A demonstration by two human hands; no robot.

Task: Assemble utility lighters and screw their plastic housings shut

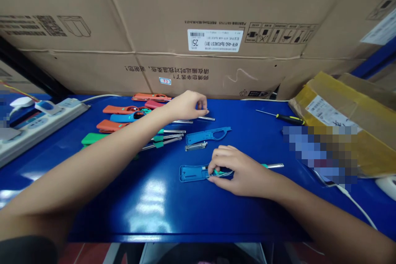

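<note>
Right hand (233, 170), gripping the open blue shell (193, 174) at six o'clock, could dislodge exposed wires (227, 173) by slipping; left hand (189, 105), near centre, fingers curled, grasp indeterminable.

Your left arm (114, 163) stretches forward, the left hand (188, 105) curled at the fingers, its grip hard to make out; your right hand (236, 171) sits nearer you, thumb and bent fingers pinched.

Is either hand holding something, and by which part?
The right hand holds the open blue lighter near its middle. Whether the left hand holds anything can't be told.
</note>
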